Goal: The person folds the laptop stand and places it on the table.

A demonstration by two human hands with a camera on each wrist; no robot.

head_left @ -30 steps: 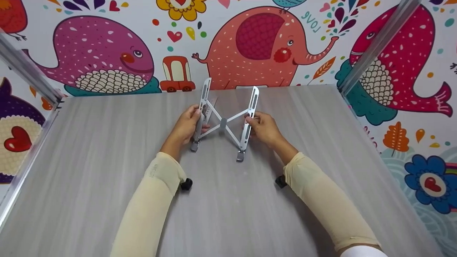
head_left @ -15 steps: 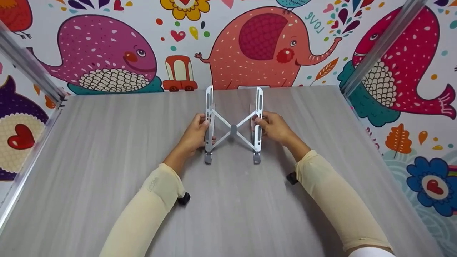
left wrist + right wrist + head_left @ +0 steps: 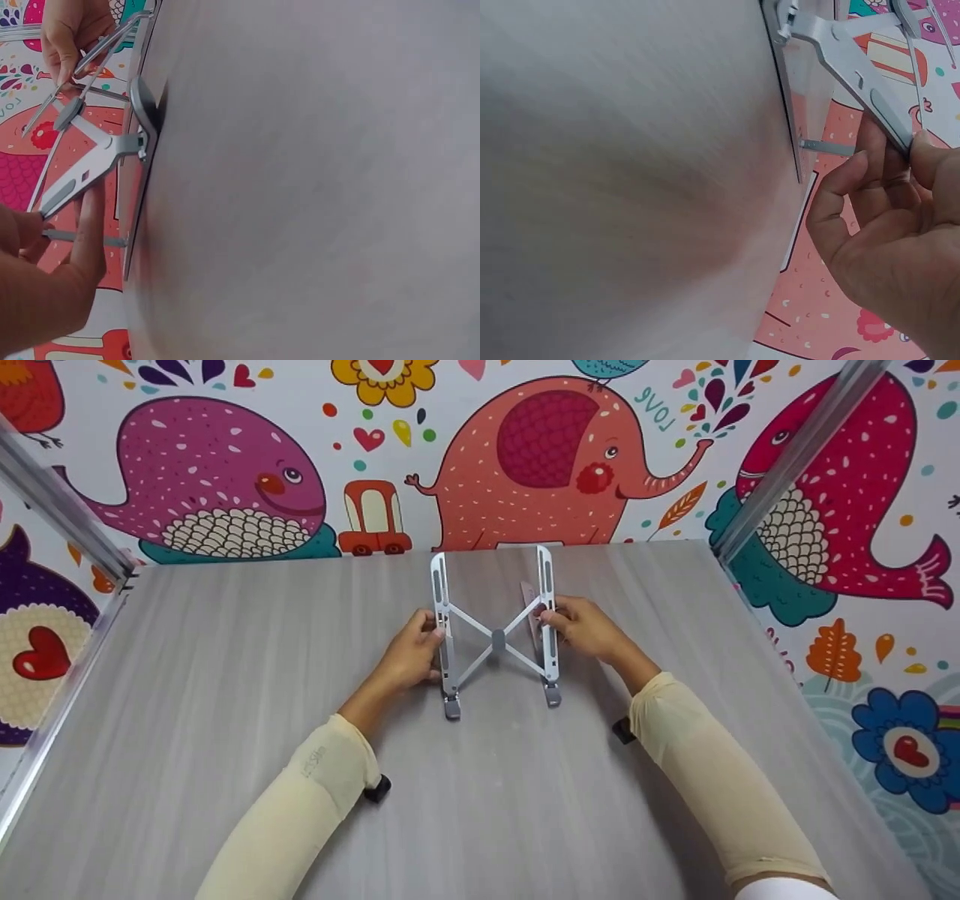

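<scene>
A silver folding laptop stand (image 3: 498, 640) stands unfolded on the table, its two slotted side arms joined by an X-shaped brace with a grey hub. My left hand (image 3: 411, 652) grips the left side arm, thumb on the near face and fingers behind it. On the other side my right hand (image 3: 592, 631) pinches the right arm between thumb and fingers. In the left wrist view the stand (image 3: 88, 165) shows its base bar lying along the tabletop, with a strut up to the arm. The right wrist view has the right hand (image 3: 892, 217) holding the arm's edge.
The grey wood-grain table (image 3: 480, 810) reaches back to a wall with printed cartoon animals (image 3: 540, 465). Metal posts (image 3: 795, 457) rise at both back corners. A black wrist camera (image 3: 377, 789) hangs under each sleeved forearm.
The stand has turned from a slanted pose to nearly facing me and shifted slightly right and nearer. Both hands have kept their hold and moved with it.
</scene>
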